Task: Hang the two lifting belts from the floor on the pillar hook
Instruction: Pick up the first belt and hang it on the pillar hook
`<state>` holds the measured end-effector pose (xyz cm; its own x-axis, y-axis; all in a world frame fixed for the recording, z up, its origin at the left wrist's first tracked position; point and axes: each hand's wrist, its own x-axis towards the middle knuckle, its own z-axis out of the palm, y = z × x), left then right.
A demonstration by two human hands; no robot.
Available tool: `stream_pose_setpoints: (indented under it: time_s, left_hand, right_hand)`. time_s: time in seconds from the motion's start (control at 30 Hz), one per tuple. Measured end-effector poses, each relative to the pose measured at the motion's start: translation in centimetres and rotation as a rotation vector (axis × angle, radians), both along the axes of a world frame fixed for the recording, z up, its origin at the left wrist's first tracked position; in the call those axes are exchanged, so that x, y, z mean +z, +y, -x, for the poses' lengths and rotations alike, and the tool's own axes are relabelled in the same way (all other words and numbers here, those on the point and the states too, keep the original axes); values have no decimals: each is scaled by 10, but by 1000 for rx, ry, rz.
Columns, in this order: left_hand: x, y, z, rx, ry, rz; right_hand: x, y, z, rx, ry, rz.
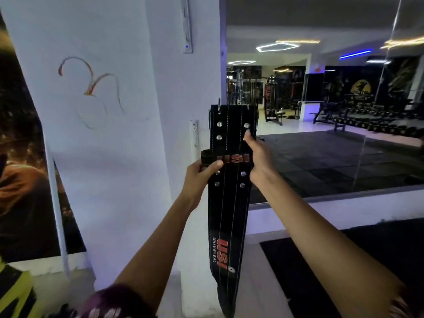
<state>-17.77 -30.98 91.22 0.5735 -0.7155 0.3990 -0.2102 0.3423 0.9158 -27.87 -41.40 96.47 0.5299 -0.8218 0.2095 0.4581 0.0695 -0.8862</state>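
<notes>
A black lifting belt (229,210) with red USI lettering and metal rivets hangs straight down against the corner of the white pillar (128,134). Its buckle end is up near a small metal hook (219,109) on the pillar's edge. My left hand (202,173) grips the belt's left edge and its keeper loop. My right hand (254,154) holds the right edge, with the thumb up near a rivet. Whether a second belt lies behind the front one I cannot tell.
A large wall mirror (332,111) to the right reflects gym machines and a dumbbell rack. A white switch plate (194,136) sits on the pillar just left of the belt. Black floor mats (309,271) lie below right. A dark poster (20,157) covers the left wall.
</notes>
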Motion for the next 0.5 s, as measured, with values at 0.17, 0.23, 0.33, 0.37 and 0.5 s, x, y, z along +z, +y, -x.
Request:
stream_pose_setpoints:
  time_s: [0.17, 0.23, 0.33, 0.37, 0.5]
  left_hand:
    - [-52, 11, 1, -90, 24, -295]
    - [-22, 4, -8, -52, 7, -232]
    - [-2, 3, -11, -59, 51, -95]
    - [-15, 7, -12, -59, 44, -107]
    - [-82, 32, -17, -176, -107, -486]
  right_hand:
    - [15, -6, -4, -79, -9, 18]
    - [14, -5, -9, -73, -8, 20]
    - [22, -1, -11, -55, -39, 5]
    - [27, 0, -11, -52, -33, 13]
    - [32, -3, -8, -43, -68, 86]
